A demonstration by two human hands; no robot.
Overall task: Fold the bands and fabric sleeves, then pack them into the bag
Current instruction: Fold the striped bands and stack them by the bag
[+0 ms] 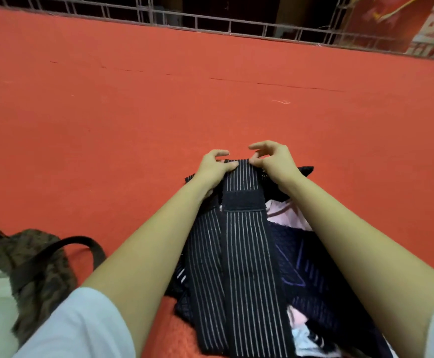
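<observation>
No legible text anywhere; only cropped, unreadable white characters on the red banner [427, 29] at far right

the red carpet [159, 99] spreads wide beyond both hands, as far as a metal railing [210, 21] that closes off the far edge, with a red banner [433, 29] behind it at the far right. only a loose thread [281, 101] lies on that stretch. nearer in, the way is crowded: a striped band [244, 254] runs down the middle between the forearms, gripped at its far end by the left hand [214, 167] and the right hand [275, 161], and a heap of dark and pink cloth [296, 254] fills the ground under and right of it. at the lower left a brown bag [37, 267] with its arching dark strap [81, 240] blocks the near side; a strip of carpet between bag and left forearm is open.
</observation>
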